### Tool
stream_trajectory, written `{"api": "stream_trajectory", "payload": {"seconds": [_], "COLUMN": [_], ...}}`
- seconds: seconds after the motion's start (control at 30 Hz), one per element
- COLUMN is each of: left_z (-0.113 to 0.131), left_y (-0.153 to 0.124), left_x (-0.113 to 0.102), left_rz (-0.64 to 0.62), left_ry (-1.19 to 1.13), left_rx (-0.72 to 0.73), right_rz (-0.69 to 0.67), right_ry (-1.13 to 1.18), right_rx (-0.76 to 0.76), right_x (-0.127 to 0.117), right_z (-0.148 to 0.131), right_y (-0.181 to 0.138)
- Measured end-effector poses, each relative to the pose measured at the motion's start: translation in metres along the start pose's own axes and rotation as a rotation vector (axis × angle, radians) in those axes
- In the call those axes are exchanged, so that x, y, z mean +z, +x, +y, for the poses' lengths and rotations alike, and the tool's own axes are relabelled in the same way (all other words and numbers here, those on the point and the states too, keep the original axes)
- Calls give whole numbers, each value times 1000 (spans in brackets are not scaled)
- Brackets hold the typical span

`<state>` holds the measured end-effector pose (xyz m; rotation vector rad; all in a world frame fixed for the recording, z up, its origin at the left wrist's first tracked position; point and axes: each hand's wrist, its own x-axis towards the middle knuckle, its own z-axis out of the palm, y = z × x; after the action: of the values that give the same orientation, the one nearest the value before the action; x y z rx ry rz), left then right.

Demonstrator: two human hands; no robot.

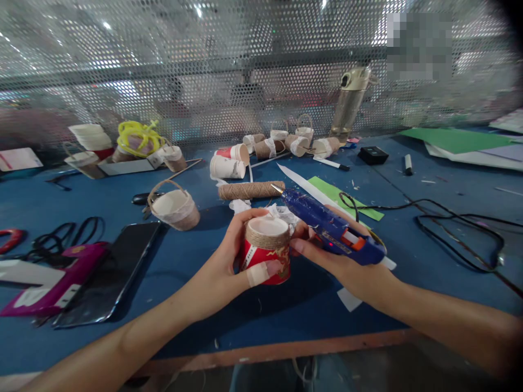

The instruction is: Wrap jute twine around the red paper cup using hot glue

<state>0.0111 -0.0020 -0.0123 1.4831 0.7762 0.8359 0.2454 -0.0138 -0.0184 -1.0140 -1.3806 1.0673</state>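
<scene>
My left hand (232,267) is wrapped around a red paper cup (263,255), its taped thumb across the front. Twine (267,239) is wound in a band around the upper part of the cup, just below the white rim. My right hand (347,269) grips a blue glue gun (327,223), whose metal nozzle points up and left above the cup. The thumb and fingertips of that hand meet at the cup's right side; whether they pinch the twine is hard to see. White lace (286,213) lies just behind the cup, and beyond it rests a twine spool (251,190).
Left of the cup stands a twine-handled basket (175,209), near a phone (114,272) and a purple item (61,277). Paper cups (229,167) and several small baskets lie at the back by a bottle (349,103). A black cord (408,204) runs right. Green paper (347,198) lies behind the gun.
</scene>
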Motion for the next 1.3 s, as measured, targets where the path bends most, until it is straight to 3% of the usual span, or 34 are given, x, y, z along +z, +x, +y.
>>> {"api": "stream_trajectory", "payload": {"seconds": [0.23,0.47,0.63,0.73,0.9,1.1,1.3], "left_z": [-1,1,2,5,10,12,21], "left_y": [0,-1,2,1,-4,-5,-8], "left_x": [0,-2,2,1,-3,-8,-5], "left_rz": [-6,-93,-30,5,166,171,191], "left_ry": [-67,66,-27,-102,-162,-219,-236], "left_rx": [-29,-67,-142,-132,-81,8,-12], "right_rz": [20,-9,-15,-41,-100,-111,-251], "right_ry": [33,51,10,-61,-271,-381,-356], "right_rx": [9,-26,-85,-128,-267,-353,-402], "right_x": [1,-2,-3,-5,-13,-24,-28], "right_z": [-3,10,16,8,-11,-14,-10], "right_y": [1,-3,-3,-4,-6,-6,-4]}}
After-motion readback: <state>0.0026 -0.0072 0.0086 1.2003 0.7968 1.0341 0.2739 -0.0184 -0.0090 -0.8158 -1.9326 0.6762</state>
